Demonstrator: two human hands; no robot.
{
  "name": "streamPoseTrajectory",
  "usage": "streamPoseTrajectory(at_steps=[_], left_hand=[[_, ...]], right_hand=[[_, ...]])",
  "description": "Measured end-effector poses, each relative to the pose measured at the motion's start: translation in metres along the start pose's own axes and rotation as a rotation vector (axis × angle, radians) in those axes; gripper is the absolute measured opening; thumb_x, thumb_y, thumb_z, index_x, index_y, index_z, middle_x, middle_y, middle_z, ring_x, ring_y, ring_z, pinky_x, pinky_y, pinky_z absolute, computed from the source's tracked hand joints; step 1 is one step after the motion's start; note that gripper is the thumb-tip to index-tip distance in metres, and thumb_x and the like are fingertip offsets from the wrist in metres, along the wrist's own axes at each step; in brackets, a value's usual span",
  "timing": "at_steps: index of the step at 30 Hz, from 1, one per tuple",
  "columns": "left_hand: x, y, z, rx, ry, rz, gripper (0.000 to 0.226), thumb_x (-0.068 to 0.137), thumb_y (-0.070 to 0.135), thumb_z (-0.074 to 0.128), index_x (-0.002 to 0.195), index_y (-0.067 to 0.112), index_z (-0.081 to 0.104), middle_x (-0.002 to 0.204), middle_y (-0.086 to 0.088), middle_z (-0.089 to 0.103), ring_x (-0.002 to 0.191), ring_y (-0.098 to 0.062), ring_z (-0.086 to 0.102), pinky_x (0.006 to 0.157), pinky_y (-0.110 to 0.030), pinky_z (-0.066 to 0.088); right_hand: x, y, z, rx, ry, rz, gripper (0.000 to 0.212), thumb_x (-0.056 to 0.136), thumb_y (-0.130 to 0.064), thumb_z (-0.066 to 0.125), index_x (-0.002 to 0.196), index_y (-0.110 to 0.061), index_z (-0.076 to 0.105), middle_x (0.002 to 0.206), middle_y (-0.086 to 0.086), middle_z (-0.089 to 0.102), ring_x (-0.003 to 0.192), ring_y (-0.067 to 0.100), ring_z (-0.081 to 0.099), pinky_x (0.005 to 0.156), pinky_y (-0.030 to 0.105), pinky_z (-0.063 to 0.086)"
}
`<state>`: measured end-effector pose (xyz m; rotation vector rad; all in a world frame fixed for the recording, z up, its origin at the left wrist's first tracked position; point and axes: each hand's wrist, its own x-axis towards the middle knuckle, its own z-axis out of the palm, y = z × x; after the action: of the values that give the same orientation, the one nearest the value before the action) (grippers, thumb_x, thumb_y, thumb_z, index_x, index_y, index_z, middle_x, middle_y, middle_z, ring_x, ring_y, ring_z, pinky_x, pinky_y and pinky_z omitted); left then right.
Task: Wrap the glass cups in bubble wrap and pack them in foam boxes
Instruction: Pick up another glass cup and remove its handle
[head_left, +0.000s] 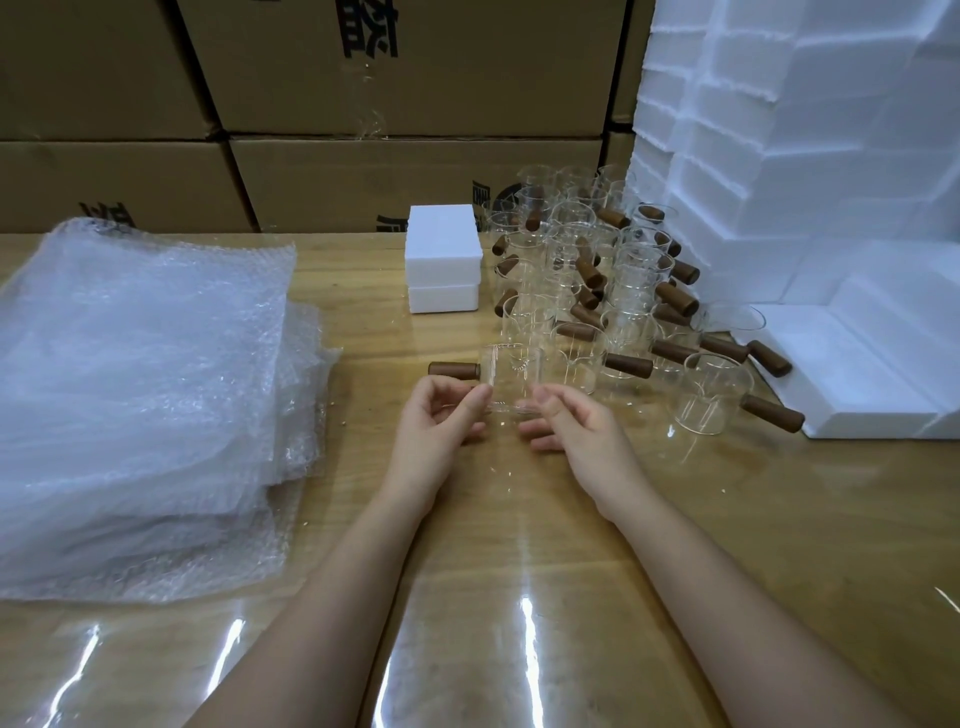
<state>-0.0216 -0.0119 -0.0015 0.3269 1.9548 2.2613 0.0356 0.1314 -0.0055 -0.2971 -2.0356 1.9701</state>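
Observation:
A clear glass cup (511, 376) with a brown wooden handle pointing left lies on its side at the middle of the wooden table (519, 571). My left hand (439, 431) pinches its near left edge. My right hand (569, 428) holds its near right edge with curled fingers. A thick stack of bubble wrap sheets (140, 395) lies at the left. Two small white foam boxes (442, 260) are stacked behind the cup.
Several glass cups with wooden handles (597, 280) crowd the table at the right. A tall pile of white foam boxes (810, 156) stands at the far right, with a low foam piece (857, 384) in front. Cardboard cartons (311, 130) wall the back.

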Motion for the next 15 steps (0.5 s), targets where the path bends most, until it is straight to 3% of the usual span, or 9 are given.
streamPoseTrajectory(at_steps=[3, 5, 8, 13, 15], left_hand=[[0.0001, -0.0015, -0.0002, 0.046, -0.011, 0.063, 0.014, 0.087, 0.009, 0.065, 0.083, 0.013, 0.053, 0.086, -0.006, 0.063, 0.080, -0.015, 0.066, 0.067, -0.024, 0.058], [-0.0003, -0.0015, -0.0011, 0.068, -0.041, 0.094, 0.010, 0.088, 0.010, 0.064, 0.089, 0.018, 0.057, 0.087, -0.005, 0.063, 0.081, -0.012, 0.066, 0.068, -0.026, 0.058], [-0.0011, -0.0010, -0.0025, 0.064, -0.081, 0.130, 0.014, 0.089, 0.017, 0.064, 0.100, 0.023, 0.060, 0.091, -0.002, 0.064, 0.080, -0.003, 0.064, 0.071, -0.028, 0.057], [-0.0074, -0.0002, -0.0007, 0.127, -0.186, 0.160, 0.062, 0.064, 0.032, 0.077, 0.118, 0.029, 0.048, 0.115, 0.004, 0.061, 0.093, -0.001, 0.065, 0.080, -0.018, 0.051], [-0.0066, 0.0004, -0.0007, 0.144, -0.205, 0.151, 0.072, 0.062, 0.032, 0.083, 0.122, 0.025, 0.046, 0.118, 0.009, 0.062, 0.103, -0.004, 0.064, 0.088, -0.022, 0.049]], right_hand=[[-0.0006, -0.0001, 0.0002, -0.004, 0.008, -0.001, 0.036, 0.079, -0.051, 0.056, 0.103, -0.025, 0.064, 0.092, -0.008, 0.073, 0.083, 0.018, 0.068, 0.077, 0.032, 0.055], [-0.0005, -0.0008, 0.0003, 0.016, 0.013, -0.001, 0.034, 0.082, -0.045, 0.058, 0.105, -0.021, 0.064, 0.091, -0.006, 0.073, 0.081, 0.015, 0.068, 0.074, 0.030, 0.055], [-0.0009, -0.0022, -0.0007, 0.074, 0.014, -0.011, 0.014, 0.086, -0.028, 0.063, 0.100, -0.025, 0.063, 0.091, -0.002, 0.072, 0.078, 0.012, 0.068, 0.068, 0.024, 0.055], [-0.0051, -0.0057, -0.0030, 0.065, -0.018, -0.087, 0.019, 0.085, -0.008, 0.067, 0.095, -0.022, 0.062, 0.093, -0.006, 0.070, 0.082, 0.004, 0.067, 0.063, 0.019, 0.054], [-0.0062, -0.0058, -0.0030, 0.050, -0.048, -0.110, 0.020, 0.086, -0.005, 0.065, 0.096, -0.022, 0.064, 0.094, -0.007, 0.071, 0.087, 0.003, 0.067, 0.065, 0.018, 0.053]])
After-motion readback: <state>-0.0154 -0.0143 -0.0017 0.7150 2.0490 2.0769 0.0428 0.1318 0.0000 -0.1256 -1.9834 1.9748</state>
